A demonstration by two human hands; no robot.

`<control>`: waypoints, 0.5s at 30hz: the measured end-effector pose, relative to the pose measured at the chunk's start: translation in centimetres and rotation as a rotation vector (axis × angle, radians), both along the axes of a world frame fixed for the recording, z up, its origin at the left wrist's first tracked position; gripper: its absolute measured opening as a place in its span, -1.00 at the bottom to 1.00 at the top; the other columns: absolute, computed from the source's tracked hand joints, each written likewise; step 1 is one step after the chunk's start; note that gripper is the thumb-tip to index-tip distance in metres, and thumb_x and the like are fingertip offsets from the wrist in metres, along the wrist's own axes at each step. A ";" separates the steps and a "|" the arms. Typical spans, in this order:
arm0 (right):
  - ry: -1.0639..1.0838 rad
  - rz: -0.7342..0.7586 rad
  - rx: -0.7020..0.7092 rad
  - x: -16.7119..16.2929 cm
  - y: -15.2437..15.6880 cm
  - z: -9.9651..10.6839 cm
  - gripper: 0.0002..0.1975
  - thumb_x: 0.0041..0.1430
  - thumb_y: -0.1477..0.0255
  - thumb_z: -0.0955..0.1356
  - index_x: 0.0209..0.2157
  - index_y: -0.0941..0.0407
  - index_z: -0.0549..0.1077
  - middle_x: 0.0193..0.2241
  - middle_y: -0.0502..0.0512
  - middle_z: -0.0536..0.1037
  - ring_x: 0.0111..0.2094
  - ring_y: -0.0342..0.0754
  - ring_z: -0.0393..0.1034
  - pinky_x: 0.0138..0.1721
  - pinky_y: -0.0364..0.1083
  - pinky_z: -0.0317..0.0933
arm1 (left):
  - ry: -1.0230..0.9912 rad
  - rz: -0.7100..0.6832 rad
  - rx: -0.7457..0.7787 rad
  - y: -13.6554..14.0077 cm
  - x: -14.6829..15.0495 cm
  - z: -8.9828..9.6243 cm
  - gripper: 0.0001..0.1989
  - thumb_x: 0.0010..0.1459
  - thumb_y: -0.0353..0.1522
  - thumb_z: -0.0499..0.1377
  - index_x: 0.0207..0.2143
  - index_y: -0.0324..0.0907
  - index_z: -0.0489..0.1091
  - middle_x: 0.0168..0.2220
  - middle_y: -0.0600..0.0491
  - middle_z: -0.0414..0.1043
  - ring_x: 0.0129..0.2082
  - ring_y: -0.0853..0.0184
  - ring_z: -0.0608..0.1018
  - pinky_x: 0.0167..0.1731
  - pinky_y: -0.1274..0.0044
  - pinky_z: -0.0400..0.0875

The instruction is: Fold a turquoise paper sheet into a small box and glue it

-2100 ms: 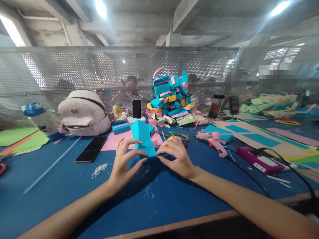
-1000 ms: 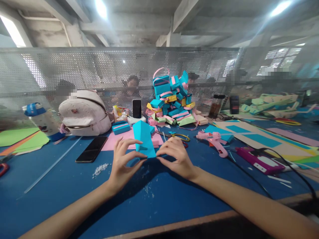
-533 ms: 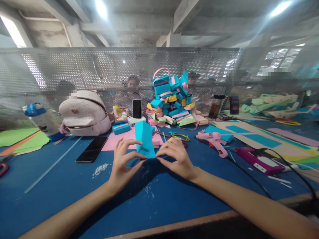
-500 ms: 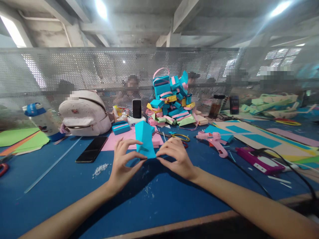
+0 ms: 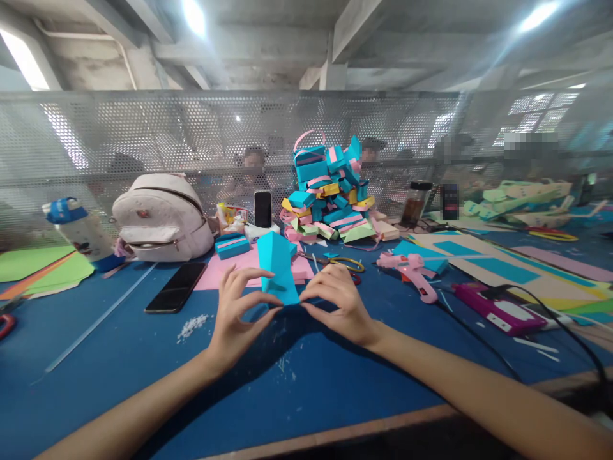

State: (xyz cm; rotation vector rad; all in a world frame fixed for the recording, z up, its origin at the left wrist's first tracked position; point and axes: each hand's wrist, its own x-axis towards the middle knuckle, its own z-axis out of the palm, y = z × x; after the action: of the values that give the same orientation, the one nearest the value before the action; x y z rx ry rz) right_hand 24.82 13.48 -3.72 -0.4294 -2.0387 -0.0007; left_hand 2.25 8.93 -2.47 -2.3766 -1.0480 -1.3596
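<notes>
A folded piece of blue paper (image 5: 279,268) stands up between my two hands, its creased faces tilted toward me. My left hand (image 5: 241,305) pinches its lower left corner between thumb and index finger, the other fingers curved beside it. At the lower right corner, my right hand (image 5: 338,305) pinches the same edge, its fingers bent together. Behind the paper lie pink sheets (image 5: 211,273) and a small blue box with a pink band (image 5: 232,245). Yellow-handled scissors (image 5: 347,263) rest just beyond my right hand.
A heap of blue, pink and yellow paper boxes (image 5: 330,204) rises at the back. A pink glue gun (image 5: 412,271) and purple power bank (image 5: 500,310) lie right. On the left are a black phone (image 5: 176,287), white backpack (image 5: 158,217) and bottle (image 5: 83,236). Cables cross the right side.
The top of the blue paper has shifted very slightly left. Both hands keep the same pinch on its lower edge.
</notes>
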 end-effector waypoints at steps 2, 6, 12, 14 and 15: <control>0.000 -0.001 -0.002 0.0 0.0 0.0 -0.94 0.19 0.50 0.43 -0.35 0.06 0.49 -0.41 -0.03 0.54 -0.32 -0.07 0.31 -0.15 0.02 0.07 | 0.001 0.012 -0.002 0.0 -0.1 0.0 -0.92 0.13 -0.43 0.29 -0.34 -0.05 0.52 -0.03 0.01 0.44 -0.01 0.17 0.47 0.12 0.18 0.12; 0.001 -0.007 -0.010 0.0 0.1 -0.2 -0.94 0.19 0.49 0.43 -0.34 0.06 0.49 -0.41 -0.04 0.54 -0.32 -0.07 0.31 -0.15 0.02 0.07 | 0.013 0.018 0.017 0.1 -0.2 0.0 -0.94 0.13 -0.40 0.30 -0.34 -0.04 0.52 -0.03 0.02 0.44 -0.01 0.17 0.48 0.15 0.15 0.10; 0.006 -0.001 -0.005 -0.1 0.0 -0.2 -0.94 0.18 0.49 0.43 -0.34 0.06 0.49 -0.41 -0.03 0.54 -0.32 -0.07 0.30 -0.16 0.02 0.07 | 0.039 0.025 0.062 -0.1 0.0 0.1 -0.92 0.13 -0.41 0.30 -0.34 -0.02 0.54 -0.04 0.03 0.45 -0.02 0.18 0.48 0.18 0.14 0.08; 0.006 -0.002 -0.007 -0.1 -0.1 -0.1 -0.94 0.18 0.50 0.43 -0.34 0.06 0.50 -0.41 -0.03 0.54 -0.32 -0.06 0.30 -0.16 0.02 0.07 | 0.041 0.029 0.067 -0.1 0.1 0.1 -0.91 0.13 -0.41 0.29 -0.34 -0.01 0.54 -0.05 0.03 0.46 -0.02 0.18 0.49 0.17 0.15 0.09; 0.006 -0.003 -0.008 -0.1 -0.1 -0.1 -0.94 0.17 0.50 0.43 -0.34 0.06 0.50 -0.41 -0.02 0.54 -0.32 -0.06 0.30 -0.16 0.02 0.07 | 0.042 0.031 0.066 -0.2 0.1 0.1 -0.91 0.14 -0.41 0.29 -0.34 -0.01 0.55 -0.05 0.03 0.46 -0.02 0.18 0.49 0.17 0.15 0.10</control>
State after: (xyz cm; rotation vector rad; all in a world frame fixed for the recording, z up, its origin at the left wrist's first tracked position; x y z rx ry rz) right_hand 24.69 13.37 -3.84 -0.4370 -2.0327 0.0067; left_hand 2.38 8.78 -2.35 -2.3218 -1.0084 -1.3078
